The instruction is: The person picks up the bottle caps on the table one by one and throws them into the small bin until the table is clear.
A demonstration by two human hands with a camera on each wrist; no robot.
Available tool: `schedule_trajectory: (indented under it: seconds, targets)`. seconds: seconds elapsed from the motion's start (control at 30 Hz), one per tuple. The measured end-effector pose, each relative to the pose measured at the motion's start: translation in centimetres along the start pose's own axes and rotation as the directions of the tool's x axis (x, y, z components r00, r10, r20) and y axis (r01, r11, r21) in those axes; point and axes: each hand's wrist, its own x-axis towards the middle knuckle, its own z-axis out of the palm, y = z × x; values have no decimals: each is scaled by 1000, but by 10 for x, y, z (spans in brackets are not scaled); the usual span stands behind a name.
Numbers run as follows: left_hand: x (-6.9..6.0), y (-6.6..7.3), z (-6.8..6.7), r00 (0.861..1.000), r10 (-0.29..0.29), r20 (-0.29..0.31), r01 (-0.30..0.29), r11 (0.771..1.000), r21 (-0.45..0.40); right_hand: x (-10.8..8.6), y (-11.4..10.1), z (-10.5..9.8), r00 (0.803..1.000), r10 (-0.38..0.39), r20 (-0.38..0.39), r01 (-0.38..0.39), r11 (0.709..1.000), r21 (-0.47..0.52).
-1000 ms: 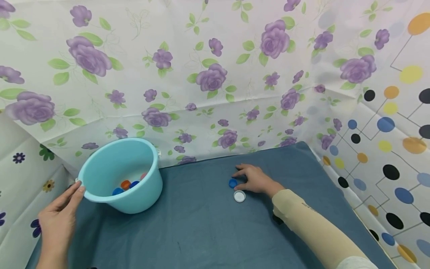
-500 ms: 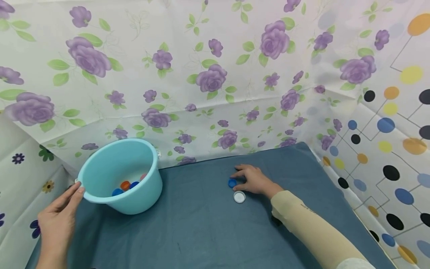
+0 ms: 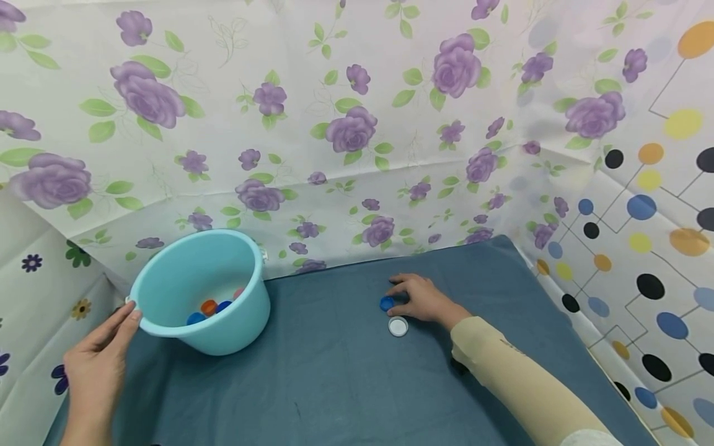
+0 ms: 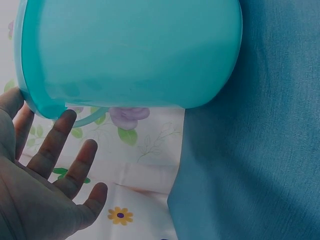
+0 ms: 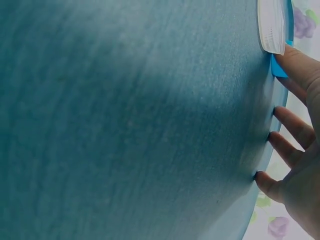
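Observation:
My left hand [image 3: 100, 365] pinches the near-left rim of a light blue bucket [image 3: 234, 328] between thumb and fingers; in the left wrist view the bucket's wall [image 4: 135, 55] stands beside the hand's spread outer fingers. On the cloth to the right, the thumb and index finger of my right hand [image 3: 421, 298] pinch a blue bottle cap [image 3: 386, 304]. A white round lid [image 3: 398, 326] lies just nearer than that cap. The right wrist view has the blue cap [image 5: 280, 67] at the thumb tip, partly hidden behind the white lid [image 5: 271, 25], with the other fingertips touching the cloth.
Inside the bucket lie an orange cap [image 3: 209, 307], blue caps [image 3: 195, 318] and a pinkish piece [image 3: 238, 292]. A blue-grey cloth [image 3: 329, 371] covers the table. Floral sheeting [image 3: 334, 186] rises behind it, and dotted sheeting [image 3: 630, 279] stands along the right edge.
My right thumb and index finger have closed in slightly around the blue bottle cap. The left hand and bucket have stayed in place.

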Motion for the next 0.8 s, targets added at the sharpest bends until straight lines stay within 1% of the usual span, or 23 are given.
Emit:
schedule_trajectory:
  seconds: [0.1,0.2,0.3,0.47,0.57,0.63,0.8]
  targets:
    - [0,-1,0,1000,1,5,-1,1000,7,0,1,-1,1000,-1,2,1,1000,18]
    - [1,-1,0,1000,-5,5,5,1000,15,0,2,-3,1000,-12,-2,12,998,58]
    - [2,1,0,999,-34,-4,34,999,4,0,4,-5,1000,-19,-9,20,995,100]
    - [2,2,0,998,-59,-1,59,998,6,1,4,-9,1000,-4,-7,5,988,152]
    - [3,2,0,998,-67,6,67,998,6,2,1,-13,1000,9,-3,-8,984,178]
    - [3,2,0,998,-70,11,70,998,2,4,-2,-16,1000,14,-4,-13,984,178]
    - [3,2,0,997,-72,27,73,997,-19,9,-17,-27,1000,-4,-26,9,982,188]
